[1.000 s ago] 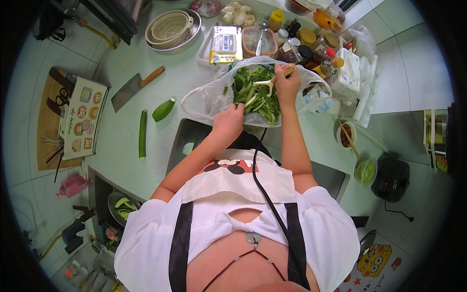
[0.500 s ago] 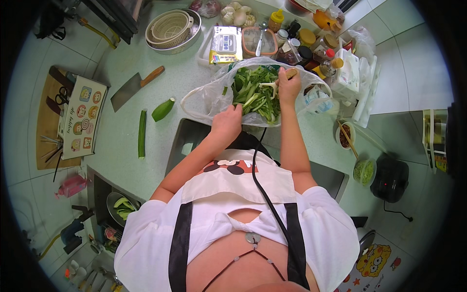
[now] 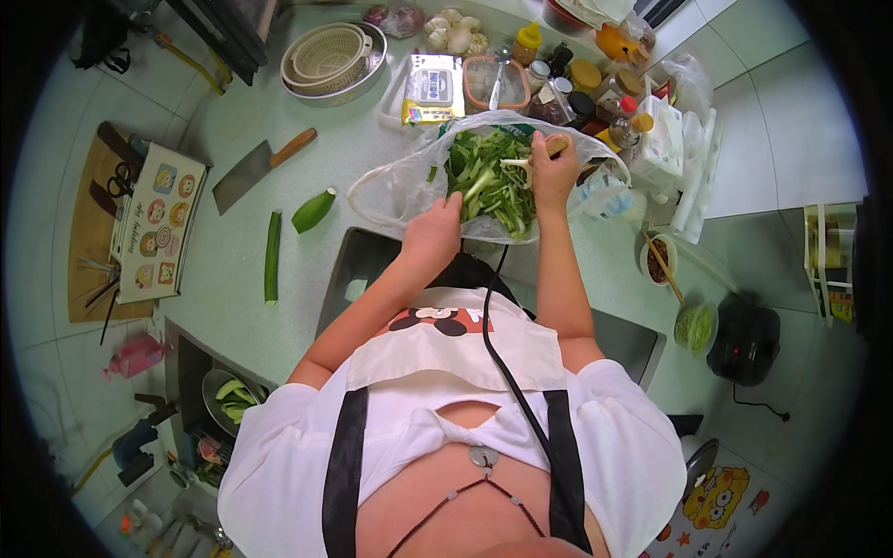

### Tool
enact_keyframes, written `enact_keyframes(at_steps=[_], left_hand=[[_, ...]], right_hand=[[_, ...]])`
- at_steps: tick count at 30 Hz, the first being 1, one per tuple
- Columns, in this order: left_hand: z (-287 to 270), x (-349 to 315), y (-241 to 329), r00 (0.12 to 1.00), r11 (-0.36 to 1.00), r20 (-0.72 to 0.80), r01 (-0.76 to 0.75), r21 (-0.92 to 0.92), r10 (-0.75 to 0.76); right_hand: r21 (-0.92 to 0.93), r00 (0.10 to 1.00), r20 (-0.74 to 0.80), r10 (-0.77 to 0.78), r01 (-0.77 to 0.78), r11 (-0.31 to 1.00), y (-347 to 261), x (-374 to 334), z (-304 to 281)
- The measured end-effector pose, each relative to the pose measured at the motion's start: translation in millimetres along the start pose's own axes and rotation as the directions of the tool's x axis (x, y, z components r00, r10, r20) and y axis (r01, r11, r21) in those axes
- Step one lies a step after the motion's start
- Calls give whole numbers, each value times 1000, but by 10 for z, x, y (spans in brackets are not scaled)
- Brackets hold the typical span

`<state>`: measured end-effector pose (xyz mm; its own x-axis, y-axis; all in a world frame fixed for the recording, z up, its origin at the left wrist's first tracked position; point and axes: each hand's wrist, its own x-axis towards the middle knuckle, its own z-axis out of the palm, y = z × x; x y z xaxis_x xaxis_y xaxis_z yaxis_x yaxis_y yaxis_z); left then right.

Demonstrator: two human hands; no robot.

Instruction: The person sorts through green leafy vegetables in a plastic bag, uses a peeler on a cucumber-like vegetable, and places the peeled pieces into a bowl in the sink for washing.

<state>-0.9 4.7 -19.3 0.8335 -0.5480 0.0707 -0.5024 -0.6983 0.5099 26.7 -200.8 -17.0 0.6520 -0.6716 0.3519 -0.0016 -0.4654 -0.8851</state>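
A white plastic bag (image 3: pixel 391 191) lies spread over the counter's front edge, heaped with green peelings and leaves (image 3: pixel 498 205). In my right hand (image 3: pixel 553 177) is a peeler (image 3: pixel 517 167) with a wooden handle and a pale Y-shaped head, held over the heap. My left hand (image 3: pixel 433 232) is closed at the near side of the bag. From its fingertips a pale green, long vegetable (image 3: pixel 478 185) points into the greens; its far end is hard to tell from the peelings.
Left of the bag lie a cut green gourd (image 3: pixel 313 211), a slim cucumber (image 3: pixel 272 258) and a cleaver (image 3: pixel 251 177). The sink (image 3: pixel 349 270) is under my forearms. Jars and bottles (image 3: pixel 595 93) stand behind the bag. At the right are a small bowl (image 3: pixel 659 259) and a black appliance (image 3: pixel 746 339).
The peeler's head and the pale green vegetable have shifted slightly among the peelings. Both hands stay in nearly the same place.
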Motion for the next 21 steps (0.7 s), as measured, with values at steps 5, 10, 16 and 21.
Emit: enact_keyframes(at_steps=[5, 10, 16, 21], left_hand=[[-260, 136, -176, 853, 194, 518, 519, -832, -62], [-441, 123, -255, 848, -352, 505, 528, -773, 161], [-454, 88, -317, 848, -416, 456, 530, -739, 271], [-446, 73, -282, 819, -292, 534, 573, -766, 209]], right_hand=[[355, 982, 93, 162, -185, 916, -165, 61, -115], [566, 972, 144, 188, -237, 789, -210, 2, -221], [506, 963, 77, 257, -259, 823, -316, -104, -189], [719, 961, 123, 249, -259, 644, -494, -36, -214]])
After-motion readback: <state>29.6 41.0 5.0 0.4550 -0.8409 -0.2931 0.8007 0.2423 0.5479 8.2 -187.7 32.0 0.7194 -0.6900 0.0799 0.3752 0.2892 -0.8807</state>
